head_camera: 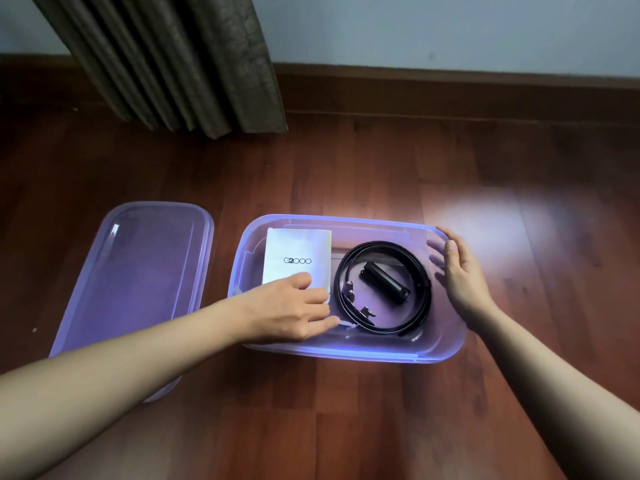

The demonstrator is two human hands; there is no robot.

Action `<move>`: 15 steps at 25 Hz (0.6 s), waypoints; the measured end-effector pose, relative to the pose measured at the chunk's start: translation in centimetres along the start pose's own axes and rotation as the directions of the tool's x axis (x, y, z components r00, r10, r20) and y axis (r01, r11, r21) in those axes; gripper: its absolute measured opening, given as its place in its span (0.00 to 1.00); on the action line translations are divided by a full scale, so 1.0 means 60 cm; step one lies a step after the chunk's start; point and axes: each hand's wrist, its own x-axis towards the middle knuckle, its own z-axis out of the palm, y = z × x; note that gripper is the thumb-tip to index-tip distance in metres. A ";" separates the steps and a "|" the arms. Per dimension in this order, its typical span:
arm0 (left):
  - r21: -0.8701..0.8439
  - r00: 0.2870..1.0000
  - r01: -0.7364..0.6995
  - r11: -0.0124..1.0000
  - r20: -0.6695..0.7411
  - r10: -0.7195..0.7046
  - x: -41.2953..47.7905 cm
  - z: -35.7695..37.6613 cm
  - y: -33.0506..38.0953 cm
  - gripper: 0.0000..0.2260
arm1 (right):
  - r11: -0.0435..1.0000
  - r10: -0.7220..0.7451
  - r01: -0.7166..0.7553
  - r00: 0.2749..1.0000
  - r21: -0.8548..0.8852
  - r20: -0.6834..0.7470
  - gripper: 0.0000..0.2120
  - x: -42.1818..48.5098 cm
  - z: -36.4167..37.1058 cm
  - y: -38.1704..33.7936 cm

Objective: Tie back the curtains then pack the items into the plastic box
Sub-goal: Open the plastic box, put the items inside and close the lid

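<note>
Packing stage, by the look of it. Plastic box (346, 354) open on the floor (346, 168), well short of the far edge by the wall, its lid (138, 278) lying flat just beside its left end. Already inside: a white packet (298, 249) at the left end, a coiled belt (381, 244) filling the right half, a black cylinder (382, 277) lying within the coil. Left hand (294, 313) reached in over the near left corner, fingers (323, 297) stretched almost flat on the packet's near corner, seemingly pressing rather than pinching. Right hand (462, 275) laid against the right end wall, fingers straight, gripping nothing. Curtain (194, 64) gathered in folds at the floor's far left edge; no tie-back in view, so impossible to say whether tied.

To finish well: press the packet flat against the bottom, snug to the left wall and clear of the belt buckle. Brace the box with the right palm against sliding on the smooth boards. Check for anything standing proud of the rim, the springy coil especially. Then fetch the lid, set it square over all four corners and press round the rim.
</note>
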 end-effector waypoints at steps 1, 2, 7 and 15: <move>0.018 0.999 0.010 1.000 -0.033 -0.010 -0.002 0.006 -0.005 0.13 | 1.000 0.001 -0.001 1.000 -0.009 0.001 0.14 0.000 -0.001 0.000; 0.016 0.997 0.038 0.999 -0.068 -0.036 -0.005 0.011 -0.009 0.13 | 1.000 0.005 -0.005 1.000 -0.020 0.004 0.14 -0.001 -0.001 -0.001; -0.017 0.990 0.140 0.990 0.023 -0.139 -0.023 0.032 -0.008 0.21 | 0.999 0.019 -0.019 1.000 -0.035 0.007 0.14 -0.002 0.001 -0.003; 0.016 0.972 0.177 0.984 0.156 -0.177 -0.029 0.044 -0.009 0.38 | 0.996 -0.002 0.002 1.000 -0.089 -0.001 0.13 -0.002 -0.001 -0.002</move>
